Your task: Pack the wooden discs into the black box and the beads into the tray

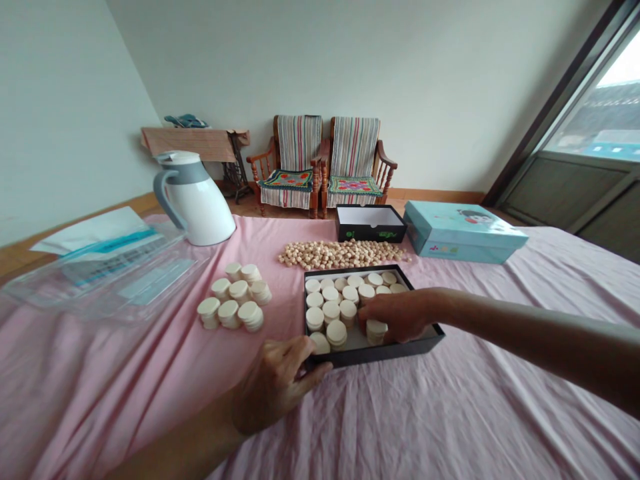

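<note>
A shallow black box (400,350) sits on the pink cloth, holding rows of short stacks of round cream discs (331,310). My left hand (275,377) is closed on the box's near left corner, its thumb along the front wall and its fingers by the corner stack (320,344). Inside the box, my right hand (400,315) has its fingers wrapped round a stack of discs (376,331), which stands upright near the front. The hand covers part of the box's right side. More disc stacks (239,292) stand on the cloth to the left.
Behind the box lies a heap of small beige wooden pieces (340,253). An open black box (370,217) and a light-blue carton (465,230) stand at the back right. At left are a white jug (200,200) and clear plastic packaging (115,267).
</note>
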Demonstrator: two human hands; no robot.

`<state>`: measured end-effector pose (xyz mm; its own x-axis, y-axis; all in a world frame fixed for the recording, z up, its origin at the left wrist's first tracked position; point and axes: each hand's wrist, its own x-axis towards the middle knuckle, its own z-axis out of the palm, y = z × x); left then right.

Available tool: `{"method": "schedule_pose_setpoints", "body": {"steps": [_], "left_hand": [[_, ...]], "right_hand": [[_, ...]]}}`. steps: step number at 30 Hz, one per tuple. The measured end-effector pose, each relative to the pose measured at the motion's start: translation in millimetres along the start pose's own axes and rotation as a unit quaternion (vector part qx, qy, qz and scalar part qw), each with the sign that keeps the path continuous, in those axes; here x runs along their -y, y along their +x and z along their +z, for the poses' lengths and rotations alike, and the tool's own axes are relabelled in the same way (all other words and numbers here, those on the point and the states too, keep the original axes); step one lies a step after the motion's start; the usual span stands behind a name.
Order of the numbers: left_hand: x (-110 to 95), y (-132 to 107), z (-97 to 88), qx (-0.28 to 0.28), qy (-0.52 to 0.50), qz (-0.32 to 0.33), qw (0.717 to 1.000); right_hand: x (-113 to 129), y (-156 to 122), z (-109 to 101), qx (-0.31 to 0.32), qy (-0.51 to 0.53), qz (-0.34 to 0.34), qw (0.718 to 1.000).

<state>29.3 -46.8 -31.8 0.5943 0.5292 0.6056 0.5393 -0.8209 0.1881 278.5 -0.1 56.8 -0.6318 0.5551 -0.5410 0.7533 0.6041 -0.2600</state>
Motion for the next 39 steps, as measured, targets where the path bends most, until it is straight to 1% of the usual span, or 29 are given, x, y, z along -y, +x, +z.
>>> {"method": "schedule_pose_setpoints", "body": {"steps": [6,9,12,17,22,25,28,30,32,35,37,39], "left_hand": [[-0.5,0.7,-2.3,-0.001,-0.006,0.004,1.0],[-0.1,0.7,-2.3,0.002,-0.004,0.005,1.0],[-0.2,1.3,-2.3,-0.001,-0.001,0.011,1.0],[-0.6,2.5,-3.2,-0.007,0.002,0.01,1.0],[1.0,4.5,-4.7,-0.018,0.005,0.006,1.0],[1.9,5.0,-5.4,-0.017,-0.009,-0.004,1.0],[3.3,3.3,-4.4,-0.007,-0.025,-0.011,1.0],[4.3,1.5,-3.2,-0.002,-0.031,-0.016,0.999],[4.8,0.1,-2.4,0.002,-0.034,-0.02,0.999],[4.1,-0.2,-3.2,0.01,-0.038,-0.022,0.999],[3.2,0.4,-4.9,0.02,-0.044,-0.026,0.999],[2.4,1.0,-7.1,0.027,-0.054,-0.036,0.997]], "right_hand": [[4.5,-12.1,-4.9,-0.02,0.047,0.028,0.998],[4.2,-18.6,-3.0,-0.034,0.058,0.072,0.995],[0.4,-19.2,5.5,-0.055,0.082,0.114,0.989],[-0.5,-8.8,21.7,-0.121,0.121,0.115,0.978],[5.0,6.5,32.3,-0.163,0.227,0.091,0.956],[4.3,8.0,35.3,-0.175,0.271,0.093,0.942],[3.5,0.6,32.6,-0.181,0.294,0.126,0.93],[5.5,-5.7,29.0,-0.171,0.307,0.134,0.927],[10.2,-9.9,26.2,-0.162,0.299,0.115,0.933],[19.9,-12.3,25.6,-0.188,0.242,0.081,0.948],[25.5,-13.9,26.9,-0.219,0.193,0.09,0.952],[28.0,-16.9,28.6,-0.26,0.155,0.106,0.947]]}}
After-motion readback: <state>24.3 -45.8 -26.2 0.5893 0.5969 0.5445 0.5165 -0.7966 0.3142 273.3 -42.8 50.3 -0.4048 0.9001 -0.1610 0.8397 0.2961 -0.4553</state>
